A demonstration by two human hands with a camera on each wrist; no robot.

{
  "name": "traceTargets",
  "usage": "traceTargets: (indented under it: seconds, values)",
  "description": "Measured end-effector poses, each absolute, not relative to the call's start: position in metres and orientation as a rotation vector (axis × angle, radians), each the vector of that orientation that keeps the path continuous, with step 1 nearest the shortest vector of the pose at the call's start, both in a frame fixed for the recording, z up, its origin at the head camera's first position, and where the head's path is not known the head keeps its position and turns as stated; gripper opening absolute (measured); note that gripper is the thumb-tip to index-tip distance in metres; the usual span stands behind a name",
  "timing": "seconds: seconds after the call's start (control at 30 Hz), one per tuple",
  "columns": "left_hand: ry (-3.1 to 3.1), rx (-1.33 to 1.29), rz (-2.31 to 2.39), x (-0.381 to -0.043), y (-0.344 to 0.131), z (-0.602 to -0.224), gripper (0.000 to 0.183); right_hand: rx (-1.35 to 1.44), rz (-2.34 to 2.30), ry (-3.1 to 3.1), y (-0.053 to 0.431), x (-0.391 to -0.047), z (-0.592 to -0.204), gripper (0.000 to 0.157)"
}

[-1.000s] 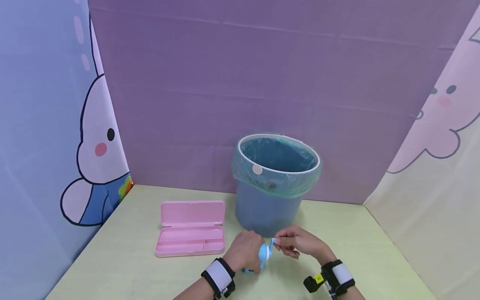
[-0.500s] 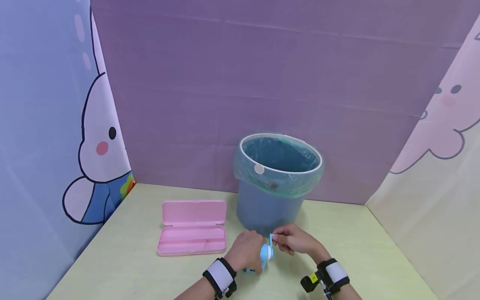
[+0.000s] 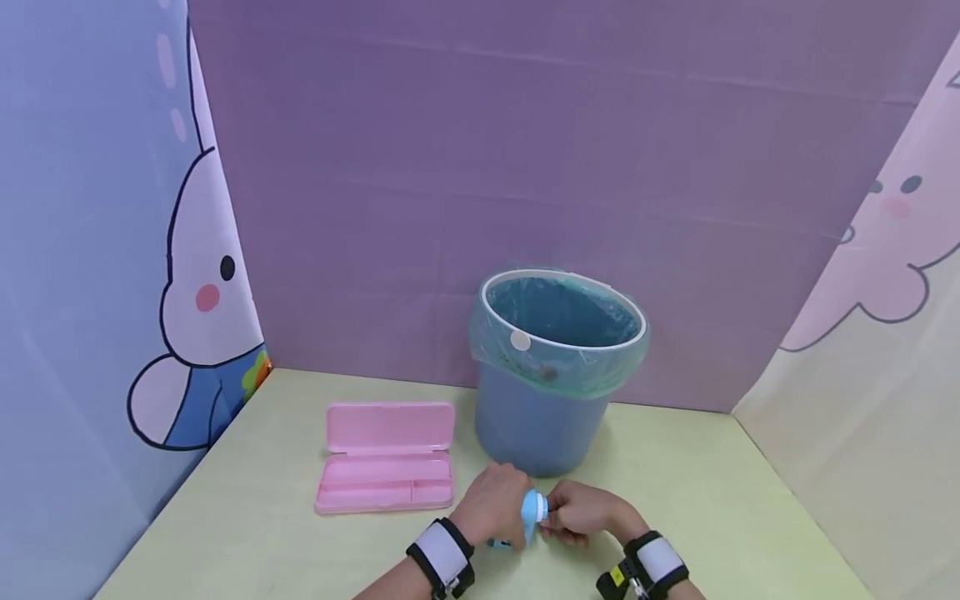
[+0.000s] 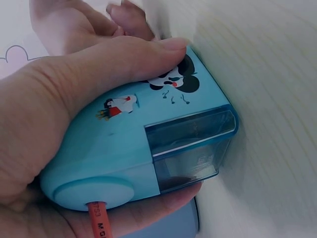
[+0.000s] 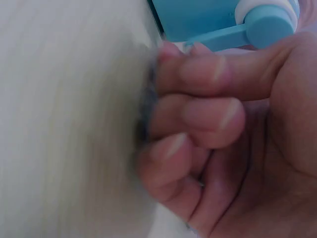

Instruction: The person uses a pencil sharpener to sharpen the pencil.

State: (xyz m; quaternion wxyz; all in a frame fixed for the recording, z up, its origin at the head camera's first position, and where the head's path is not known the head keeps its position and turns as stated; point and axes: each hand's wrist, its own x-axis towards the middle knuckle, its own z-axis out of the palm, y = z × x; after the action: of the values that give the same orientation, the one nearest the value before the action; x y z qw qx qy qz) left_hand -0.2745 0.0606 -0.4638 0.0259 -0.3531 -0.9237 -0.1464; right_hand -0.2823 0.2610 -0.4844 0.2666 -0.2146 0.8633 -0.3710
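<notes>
My left hand (image 3: 495,504) grips a light blue crank pencil sharpener (image 4: 133,148) from above, its thumb lying along the printed cartoon face. A red pencil (image 4: 100,220) sticks out of the sharpener's round front. On one side, the clear shavings drawer (image 4: 190,153) shows a little dark matter inside. My right hand (image 3: 585,510) has its fingers curled at the end of the blue crank handle (image 5: 220,37), low and close over the table. The handle's tip is hidden behind those fingers.
A pink pencil case (image 3: 385,504) lies with its lid up, left of the hands. Behind them stands a blue trash bin (image 3: 536,425) with a green liner. The pale table (image 3: 247,533) meets a purple backdrop (image 3: 450,183) and printed side cloths.
My right hand has swung the crank handle downward, from pointing up to low beside the sharpener. The left hand and the sharpener stay nearly in place.
</notes>
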Motion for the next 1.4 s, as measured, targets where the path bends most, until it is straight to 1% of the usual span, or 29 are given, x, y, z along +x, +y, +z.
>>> traceTargets:
  seconds: [0.27,0.4,0.6,0.87,1.1,1.2,1.3,1.33,1.4]
  values:
    - [-2.855,-1.124,-0.437,-0.276,0.062,-0.463,0.037,-0.554,-0.957,2.28,0.262,-0.278,-0.482,0.026]
    - [-2.863,-1.102,-0.423,-0.278,0.063,-0.463,0.038,-0.595,-0.959,2.273,0.261,-0.277,-0.48,0.029]
    - [-2.858,-1.085,-0.386,-0.279,0.064,-0.46,0.038,-0.635,-0.952,2.248,0.263,-0.275,-0.476,0.028]
    - [-2.884,-1.067,-0.369,-0.271,0.068,-0.463,0.041,-0.728,-0.979,2.164,0.272,-0.267,-0.485,0.03]
    - [-2.875,-1.058,-0.358,-0.273,0.067,-0.463,0.041,-0.766,-0.972,2.235,0.273,-0.265,-0.485,0.027]
    - [-2.911,-1.058,-0.355,-0.273,0.066,-0.46,0.04,-0.765,-0.958,2.303,0.273,-0.265,-0.483,0.024]
    - [-2.97,-1.067,-0.377,-0.275,0.063,-0.457,0.045,-0.723,-0.979,2.348,0.274,-0.264,-0.479,0.016]
    - [-2.996,-1.077,-0.403,-0.276,0.062,-0.456,0.049,-0.71,-0.989,2.364,0.275,-0.265,-0.478,0.013]
    - [-3.044,-1.098,-0.496,-0.278,0.058,-0.454,0.064,-0.685,-1.021,2.405,0.276,-0.265,-0.474,0.009]
